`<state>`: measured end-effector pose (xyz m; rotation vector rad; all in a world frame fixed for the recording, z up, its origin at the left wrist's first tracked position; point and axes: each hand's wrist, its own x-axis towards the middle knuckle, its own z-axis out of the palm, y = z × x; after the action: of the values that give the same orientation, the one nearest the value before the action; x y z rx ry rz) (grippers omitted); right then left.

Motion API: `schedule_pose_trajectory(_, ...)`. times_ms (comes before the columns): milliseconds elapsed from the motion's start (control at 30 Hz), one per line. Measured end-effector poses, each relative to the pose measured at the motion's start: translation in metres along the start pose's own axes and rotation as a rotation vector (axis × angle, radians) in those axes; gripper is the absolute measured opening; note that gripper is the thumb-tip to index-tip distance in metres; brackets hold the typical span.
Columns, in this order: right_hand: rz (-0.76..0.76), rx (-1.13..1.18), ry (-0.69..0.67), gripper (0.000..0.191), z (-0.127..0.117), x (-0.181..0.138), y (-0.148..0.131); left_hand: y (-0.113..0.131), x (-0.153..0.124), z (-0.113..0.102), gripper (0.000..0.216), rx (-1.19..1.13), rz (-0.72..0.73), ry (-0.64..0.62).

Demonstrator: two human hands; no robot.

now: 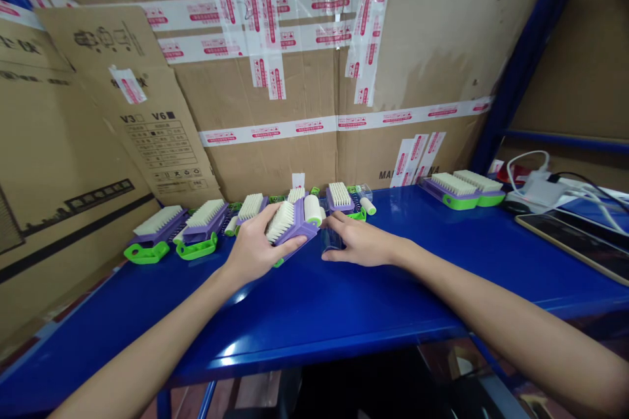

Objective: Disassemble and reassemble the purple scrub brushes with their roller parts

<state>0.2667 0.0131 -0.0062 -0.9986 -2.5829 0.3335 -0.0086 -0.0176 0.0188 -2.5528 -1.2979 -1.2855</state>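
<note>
My left hand [256,242] is closed around a purple brush with white bristles [289,222], held tilted just above the blue table [344,301]. A white roller with a green end [313,209] sits at the brush's right end. My right hand [358,239] rests on the table beside it, fingers curled over a small clear plastic piece [332,239]. Behind both hands, a row of several more purple and green brushes [204,228] lies along the cardboard wall.
Taped cardboard sheets [295,98] wall the back and left of the table. Two more brushes [462,188] lie at the back right. A white charger with cables [538,191] and a tablet [574,241] lie at the right edge beside a blue shelf post [521,65].
</note>
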Motion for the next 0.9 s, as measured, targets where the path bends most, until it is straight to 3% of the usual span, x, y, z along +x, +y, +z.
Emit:
schedule_pose_trajectory(533,-0.140,0.133,0.047,0.061,-0.007,-0.003,-0.006,0.000,0.001,0.001,0.063,0.006,-0.008,0.050)
schedule_pose_trajectory(900,-0.008,0.141,0.076,0.066,-0.012,-0.001,-0.009,-0.002,0.000,0.002,0.063,0.001,0.005,0.061)
